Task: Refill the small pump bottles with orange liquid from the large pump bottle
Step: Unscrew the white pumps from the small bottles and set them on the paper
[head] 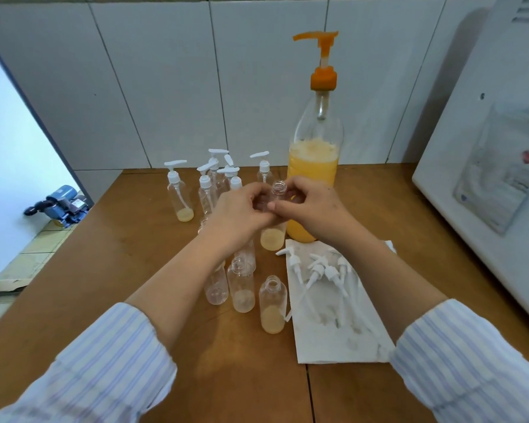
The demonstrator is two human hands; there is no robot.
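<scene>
both hands, left hand (242,209) and right hand (306,206), pinch an uncapped small bottle (274,221) just in front of the large pump bottle (316,166), mid-surface. best keep it upright, mouth steady under the orange spout (306,36) before pumping.

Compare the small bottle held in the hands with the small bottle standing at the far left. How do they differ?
The held bottle has no pump, and its neck is open; the far-left bottle carries a white pump. The left hand and the right hand grip the held bottle just in front of the large bottle; the far-left bottle stands untouched on the table. Both are clear, with a little pale liquid at the bottom.
</scene>
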